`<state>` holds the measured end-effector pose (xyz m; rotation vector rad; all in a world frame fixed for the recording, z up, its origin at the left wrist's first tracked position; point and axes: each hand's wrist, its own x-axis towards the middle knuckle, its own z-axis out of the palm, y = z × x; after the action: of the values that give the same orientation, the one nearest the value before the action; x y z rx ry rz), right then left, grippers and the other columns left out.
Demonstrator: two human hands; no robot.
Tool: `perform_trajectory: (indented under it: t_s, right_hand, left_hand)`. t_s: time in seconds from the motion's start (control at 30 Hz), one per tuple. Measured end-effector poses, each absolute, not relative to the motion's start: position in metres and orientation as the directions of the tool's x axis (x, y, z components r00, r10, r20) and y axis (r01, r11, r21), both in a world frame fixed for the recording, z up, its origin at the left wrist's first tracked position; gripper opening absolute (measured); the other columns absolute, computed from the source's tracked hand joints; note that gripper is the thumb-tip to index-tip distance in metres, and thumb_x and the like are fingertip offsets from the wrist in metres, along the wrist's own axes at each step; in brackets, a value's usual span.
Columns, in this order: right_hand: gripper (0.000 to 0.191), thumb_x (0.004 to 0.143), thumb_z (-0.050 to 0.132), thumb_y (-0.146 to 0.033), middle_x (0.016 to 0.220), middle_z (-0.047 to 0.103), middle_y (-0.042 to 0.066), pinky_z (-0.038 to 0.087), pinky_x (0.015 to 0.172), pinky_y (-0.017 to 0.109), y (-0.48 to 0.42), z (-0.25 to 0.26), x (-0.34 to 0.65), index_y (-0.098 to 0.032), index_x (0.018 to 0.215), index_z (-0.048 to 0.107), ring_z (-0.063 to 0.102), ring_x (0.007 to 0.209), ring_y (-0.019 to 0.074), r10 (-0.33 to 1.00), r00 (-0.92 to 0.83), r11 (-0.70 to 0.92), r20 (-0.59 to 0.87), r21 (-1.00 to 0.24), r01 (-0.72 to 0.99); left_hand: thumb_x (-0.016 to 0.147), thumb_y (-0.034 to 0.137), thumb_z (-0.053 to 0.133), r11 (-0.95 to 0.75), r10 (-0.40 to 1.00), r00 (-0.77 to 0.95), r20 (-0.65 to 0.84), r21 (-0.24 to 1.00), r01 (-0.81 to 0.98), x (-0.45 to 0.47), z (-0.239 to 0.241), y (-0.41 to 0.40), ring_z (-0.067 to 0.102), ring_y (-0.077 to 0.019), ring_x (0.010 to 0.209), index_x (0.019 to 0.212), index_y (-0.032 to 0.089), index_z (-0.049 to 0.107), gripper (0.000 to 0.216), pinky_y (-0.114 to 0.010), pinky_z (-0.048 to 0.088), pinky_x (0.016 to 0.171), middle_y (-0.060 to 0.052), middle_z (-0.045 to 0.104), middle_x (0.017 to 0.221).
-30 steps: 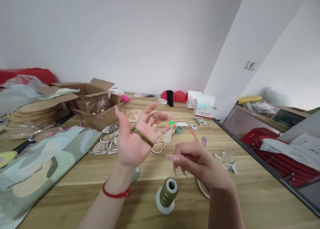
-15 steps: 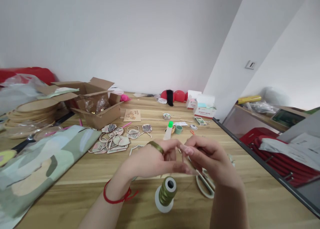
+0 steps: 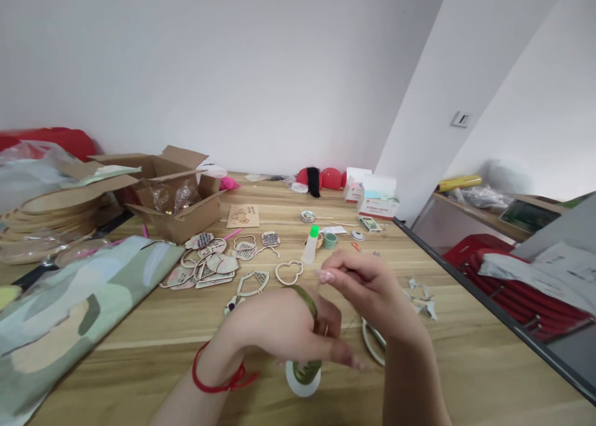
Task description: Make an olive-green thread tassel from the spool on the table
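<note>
Green thread is wound in a band across the back of my left hand. My left fingers curl downward and the thumb reaches out to the right. Just above and to the right, my right hand has thumb and index pinched together at a very thin strand, apart from the left hand. Below my left palm stands a spool of green thread on a white base, its top hidden by the hand. The white-handled scissors lie partly behind my right wrist.
Wooden cutouts are piled at left, with a cloud-shaped frame nearer the middle. A green-capped glue bottle stands beyond my hands. Paper scraps lie at right. A cardboard box and patterned cloth occupy the left.
My hands have drawn apart: the left moved slightly down over the spool, and the right moved a little left and up. The cloud-shaped frame and paper scraps now show more fully.
</note>
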<state>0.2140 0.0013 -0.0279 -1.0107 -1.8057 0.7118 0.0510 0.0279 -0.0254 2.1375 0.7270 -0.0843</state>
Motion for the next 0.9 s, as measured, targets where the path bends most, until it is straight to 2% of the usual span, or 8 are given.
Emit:
perform_trajectory:
  t_s: [0.1, 0.17, 0.33, 0.43, 0.53, 0.63, 0.77, 0.9]
  right_hand:
    - [0.029, 0.089, 0.061, -0.04, 0.066, 0.06, 0.002, 0.039, 0.056, 0.024, 0.01, -0.033, 0.207, -0.018, 0.072, 0.066, 0.05, 0.062, 0.0138, 0.878, -0.246, 0.477, 0.41, -0.788, 0.388]
    - [0.026, 0.088, 0.062, -0.038, 0.067, 0.061, 0.002, 0.041, 0.058, 0.024, 0.015, -0.036, 0.203, -0.018, 0.072, 0.066, 0.051, 0.064, 0.0139, 0.875, -0.286, 0.478, 0.39, -0.786, 0.392]
    - [0.019, 0.086, 0.06, -0.03, 0.068, 0.062, 0.001, 0.043, 0.059, 0.024, 0.023, -0.039, 0.199, -0.017, 0.072, 0.064, 0.054, 0.065, 0.0142, 0.884, -0.317, 0.441, 0.343, -0.838, 0.323]
    - [0.008, 0.079, 0.057, -0.018, 0.069, 0.063, 0.001, 0.045, 0.06, 0.024, 0.026, -0.042, 0.198, -0.017, 0.073, 0.063, 0.055, 0.066, 0.0151, 0.888, -0.308, 0.43, 0.342, -0.854, 0.292]
    - [0.015, 0.07, 0.051, -0.007, 0.065, 0.062, 0.0, 0.045, 0.061, 0.025, 0.029, -0.046, 0.195, -0.018, 0.064, 0.059, 0.056, 0.066, 0.0161, 0.885, -0.33, 0.435, 0.329, -0.836, 0.335]
    - [0.017, 0.071, 0.048, -0.007, 0.059, 0.057, -0.001, 0.043, 0.058, 0.024, 0.031, -0.051, 0.191, -0.019, 0.06, 0.052, 0.053, 0.059, 0.0144, 0.905, -0.306, 0.397, 0.294, -0.844, 0.361]
    - [0.017, 0.082, 0.048, -0.015, 0.06, 0.052, -0.002, 0.038, 0.058, 0.024, 0.033, -0.053, 0.187, -0.019, 0.065, 0.051, 0.048, 0.059, 0.0132, 0.908, -0.277, 0.409, 0.315, -0.808, 0.424]
    - [0.021, 0.09, 0.048, -0.024, 0.065, 0.055, -0.001, 0.036, 0.057, 0.024, 0.03, -0.053, 0.18, -0.018, 0.072, 0.056, 0.047, 0.061, 0.0126, 0.907, -0.31, 0.405, 0.284, -0.789, 0.462]
  left_hand:
    - [0.07, 0.064, 0.067, -0.417, 0.273, 0.92, -0.281, 0.828, 0.376, 0.044, -0.019, 0.024, 0.05, -0.0096, 0.052, 0.066, 0.02, 0.06, 0.044, -0.02, 0.036, 0.046, 0.003, 0.059, 0.059]
    - [0.075, 0.063, 0.064, -0.393, 0.239, 0.942, -0.237, 0.863, 0.317, 0.04, -0.013, 0.019, 0.048, -0.0087, 0.05, 0.067, 0.02, 0.058, 0.044, -0.02, 0.036, 0.046, 0.004, 0.056, 0.056]
    - [0.098, 0.051, 0.03, -0.452, 0.554, 0.832, -0.037, 0.825, 0.338, 0.031, -0.004, 0.013, 0.046, -0.0082, 0.051, 0.076, 0.019, 0.055, 0.046, -0.02, 0.038, 0.052, 0.004, 0.052, 0.06]
    - [0.1, 0.049, 0.026, -0.471, 0.597, 0.788, 0.15, 0.86, 0.193, 0.031, -0.011, 0.015, 0.044, -0.009, 0.054, 0.075, 0.019, 0.052, 0.047, -0.021, 0.039, 0.057, 0.004, 0.046, 0.057]
    - [0.1, 0.049, 0.027, -0.408, 0.64, 0.722, 0.263, 0.913, 0.029, 0.034, -0.02, 0.018, 0.039, -0.0085, 0.051, 0.077, 0.019, 0.05, 0.044, -0.021, 0.037, 0.051, 0.005, 0.041, 0.058]
    - [0.099, 0.049, 0.032, -0.355, 0.727, 0.589, 0.354, 0.927, -0.118, 0.039, -0.024, 0.021, 0.039, -0.0086, 0.049, 0.081, 0.019, 0.049, 0.039, -0.02, 0.035, 0.047, 0.005, 0.043, 0.059]
    - [0.098, 0.051, 0.03, -0.24, 0.744, 0.422, 0.518, 0.797, -0.554, 0.042, -0.014, 0.024, 0.051, -0.013, 0.055, 0.088, 0.02, 0.054, 0.041, -0.023, 0.041, 0.05, 0.001, 0.051, 0.061]
    - [0.102, 0.039, 0.02, 0.045, 0.84, 0.313, 0.443, 0.518, -0.854, 0.039, -0.002, 0.026, 0.063, -0.0175, 0.078, 0.097, 0.019, 0.059, 0.045, -0.027, 0.052, 0.064, -0.004, 0.059, 0.073]
